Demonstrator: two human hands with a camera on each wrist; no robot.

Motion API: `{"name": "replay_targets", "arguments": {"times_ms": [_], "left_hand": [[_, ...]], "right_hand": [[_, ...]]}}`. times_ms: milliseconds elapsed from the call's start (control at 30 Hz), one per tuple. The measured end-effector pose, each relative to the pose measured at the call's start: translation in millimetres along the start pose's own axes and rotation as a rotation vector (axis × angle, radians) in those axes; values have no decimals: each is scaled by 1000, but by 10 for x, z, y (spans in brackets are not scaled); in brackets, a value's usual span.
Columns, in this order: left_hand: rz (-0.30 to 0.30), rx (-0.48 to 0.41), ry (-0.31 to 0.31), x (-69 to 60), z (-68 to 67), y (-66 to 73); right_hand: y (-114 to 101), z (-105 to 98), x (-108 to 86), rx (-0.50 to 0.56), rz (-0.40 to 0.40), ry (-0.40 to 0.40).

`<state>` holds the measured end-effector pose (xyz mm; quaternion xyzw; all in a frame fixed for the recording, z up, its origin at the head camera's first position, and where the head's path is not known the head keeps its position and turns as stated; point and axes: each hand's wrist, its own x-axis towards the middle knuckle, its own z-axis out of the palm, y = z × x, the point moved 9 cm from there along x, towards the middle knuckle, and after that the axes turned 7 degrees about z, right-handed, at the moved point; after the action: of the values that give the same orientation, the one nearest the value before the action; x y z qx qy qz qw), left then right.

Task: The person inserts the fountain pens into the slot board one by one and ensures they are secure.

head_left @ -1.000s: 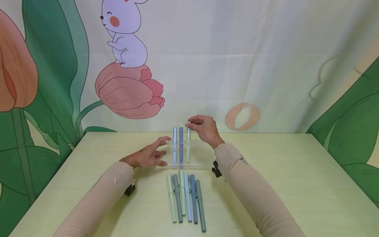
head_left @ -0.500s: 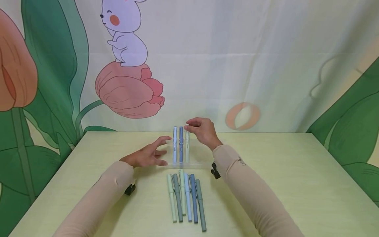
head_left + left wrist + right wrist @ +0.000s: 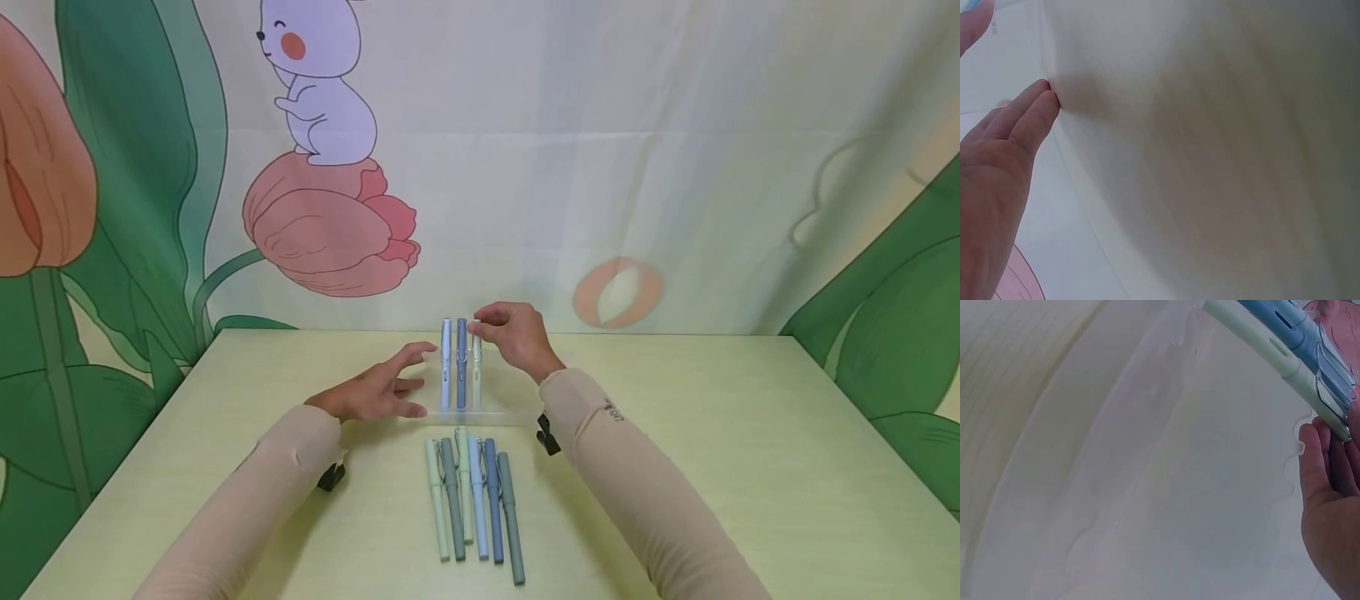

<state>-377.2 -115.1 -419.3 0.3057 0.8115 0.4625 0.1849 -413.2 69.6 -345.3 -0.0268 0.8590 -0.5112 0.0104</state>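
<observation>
In the head view a clear stand [image 3: 510, 418] holds three upright pens side by side: a light blue pen [image 3: 446, 367], a darker blue pen [image 3: 461, 367] and a pale green pen [image 3: 476, 379]. My right hand [image 3: 521, 337] pinches the pale green pen by its top end; the right wrist view shows the fingers [image 3: 1313, 456] around the tip of that pen [image 3: 1266, 347]. My left hand [image 3: 378, 390], fingers spread and relaxed, is at the left end of the stand. In the left wrist view the left hand's fingertips [image 3: 1038, 115] are against the stand's edge.
Several capped pens lie in a row in front of the stand, among them a light green pen [image 3: 438, 500], a blue pen [image 3: 492, 500] and a grey-green pen [image 3: 512, 517] at the right. Behind the table [image 3: 675, 433] hangs a printed curtain [image 3: 487, 167].
My right hand has moved slightly down and left with the pale green pen, which now stands lower and closer to the darker blue pen. The left hand has kept its place.
</observation>
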Motion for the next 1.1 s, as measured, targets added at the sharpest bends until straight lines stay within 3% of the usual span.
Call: {"name": "replay_targets", "arguments": {"times_ms": [300, 867, 1100], "left_hand": [[23, 4, -4, 6, -1, 26], [-14, 4, 3, 2, 6, -32], [-60, 26, 22, -3, -16, -50]], "right_hand": [[-7, 0, 8, -34, 2, -6], [-20, 10, -39, -49, -8, -37], [-43, -122, -57, -82, -25, -8]]}}
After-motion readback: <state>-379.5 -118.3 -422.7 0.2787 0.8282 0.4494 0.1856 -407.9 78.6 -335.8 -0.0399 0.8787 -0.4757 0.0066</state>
